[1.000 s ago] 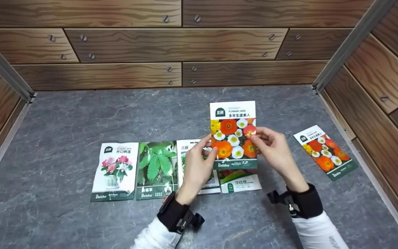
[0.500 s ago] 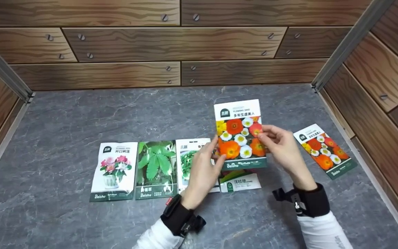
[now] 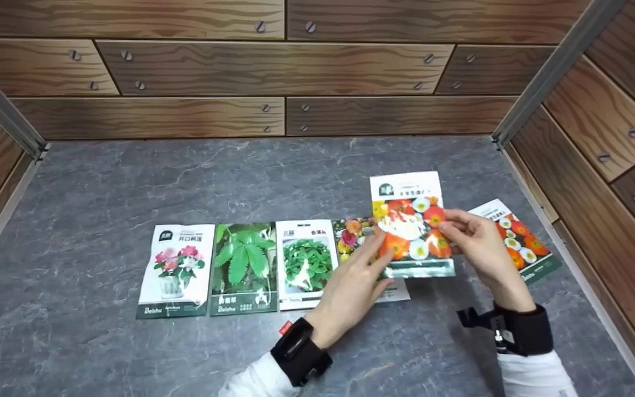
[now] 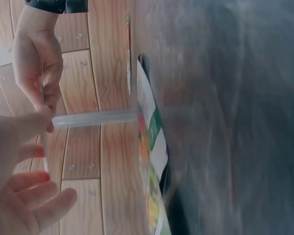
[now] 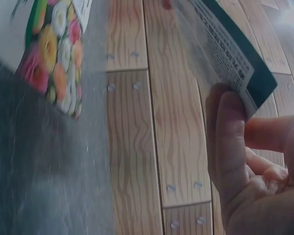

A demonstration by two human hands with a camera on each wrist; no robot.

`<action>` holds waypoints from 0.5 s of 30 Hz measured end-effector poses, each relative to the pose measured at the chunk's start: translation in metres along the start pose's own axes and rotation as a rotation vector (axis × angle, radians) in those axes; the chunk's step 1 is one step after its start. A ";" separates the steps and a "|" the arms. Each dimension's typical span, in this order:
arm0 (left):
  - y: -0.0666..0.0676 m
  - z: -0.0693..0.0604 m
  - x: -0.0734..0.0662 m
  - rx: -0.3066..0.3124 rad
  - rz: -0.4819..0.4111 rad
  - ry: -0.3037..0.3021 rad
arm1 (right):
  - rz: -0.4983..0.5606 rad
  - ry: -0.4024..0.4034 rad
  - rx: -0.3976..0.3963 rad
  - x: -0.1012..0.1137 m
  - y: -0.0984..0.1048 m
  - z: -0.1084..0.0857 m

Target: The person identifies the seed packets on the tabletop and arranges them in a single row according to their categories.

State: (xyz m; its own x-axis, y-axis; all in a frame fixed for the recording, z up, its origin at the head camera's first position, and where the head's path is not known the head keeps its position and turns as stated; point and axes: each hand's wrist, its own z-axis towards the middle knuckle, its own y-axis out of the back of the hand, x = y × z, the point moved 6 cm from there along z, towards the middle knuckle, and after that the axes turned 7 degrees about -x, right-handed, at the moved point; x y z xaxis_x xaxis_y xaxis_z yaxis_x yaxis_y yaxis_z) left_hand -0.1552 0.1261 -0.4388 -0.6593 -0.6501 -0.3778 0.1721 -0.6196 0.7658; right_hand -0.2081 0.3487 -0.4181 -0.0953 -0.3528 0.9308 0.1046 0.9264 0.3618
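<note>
In the head view my right hand [image 3: 480, 242] pinches the right edge of a poppy seed packet [image 3: 405, 184], thumb on its front. The right wrist view shows the fingers [image 5: 228, 127] behind the packet's printed back [image 5: 230, 63]. My left hand [image 3: 350, 286] reaches over the packet's lower left, its extended fingers touching the front. From the left wrist the packet [image 4: 43, 90] appears nearly edge-on, near the left fingers [image 4: 29, 183]. Beneath the held packet, a mixed-flower seed packet [image 3: 348, 237] lies on the table, partly covered by the left hand and poppy packet.
Left of these lie three seed packets in a row: a potted-flower one [image 3: 177, 270], a green-leaf one [image 3: 245, 264] and a leafy-herb one [image 3: 306, 262]. Another poppy packet [image 3: 532, 251] lies tilted at the right, partly behind the right hand. Wood-patterned walls [image 3: 273, 69] enclose the grey table [image 3: 130, 358].
Both hands have moved right with the poppy packet, uncovering the herb packet and part of the mixed-flower packet. The left fingers have shifted from its left edge onto its front.
</note>
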 end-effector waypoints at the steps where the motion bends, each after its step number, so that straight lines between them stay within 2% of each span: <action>1: -0.003 0.001 -0.003 0.022 0.010 -0.008 | -0.003 -0.004 0.009 -0.003 0.003 0.000; 9: -0.036 0.015 -0.024 0.202 0.116 -0.022 | -0.116 -0.034 0.097 -0.030 0.025 0.008; 15: -0.061 0.021 -0.031 0.277 0.173 -0.039 | -0.201 -0.067 0.157 -0.048 0.031 0.016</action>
State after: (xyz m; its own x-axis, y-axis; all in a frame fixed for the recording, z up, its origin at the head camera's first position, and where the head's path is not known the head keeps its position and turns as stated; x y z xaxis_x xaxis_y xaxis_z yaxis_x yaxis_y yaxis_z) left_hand -0.1602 0.1934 -0.4625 -0.6658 -0.7150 -0.2134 0.0818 -0.3542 0.9316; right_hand -0.2164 0.3964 -0.4521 -0.1645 -0.5271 0.8337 -0.0778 0.8495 0.5218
